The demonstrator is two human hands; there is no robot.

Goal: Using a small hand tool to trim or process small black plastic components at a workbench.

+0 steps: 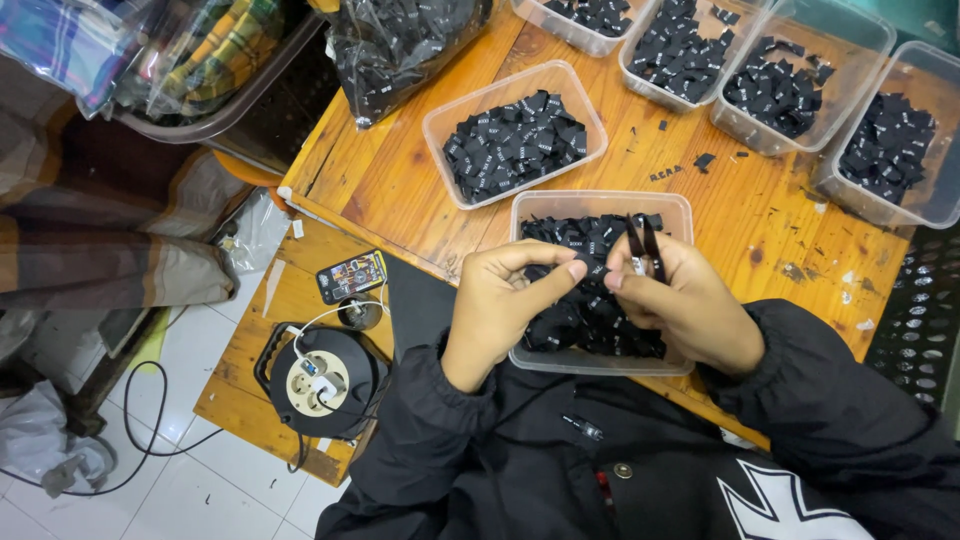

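At the bottom of the frame are the black jacket sleeves of the person, both hands raised over a clear plastic tub (600, 205) near the middle, which sits at the near edge of the wooden table (400, 190) and is full of small black fabric labels (590, 310). The left hand (500, 300), centre left, is mostly closed, its thumb and forefinger pinching one black label (583, 268) above the tub. The right hand (685, 305), just right of centre, is curled shut around a small pair of black snips (645, 248) whose blades point up and away; its fingertips meet the left hand's at the pinched label.

Lower left, on a low wooden bench (245, 350), lie a round black cable reel (322, 382) with a white plug and cord, and a phone (352, 276) with a lit screen.

Farther up the table, a second clear tub (440, 110) of black labels stands just beyond the first. Along the upper right runs a row of four more clear tubs (870, 40), each part filled with the same black labels, with a few loose labels (703, 160) on the wood. At the top centre is a clear plastic bag (400, 50) stuffed with black labels. Upper left, bagged plaid fabric (200, 50) rests in a dark bin.
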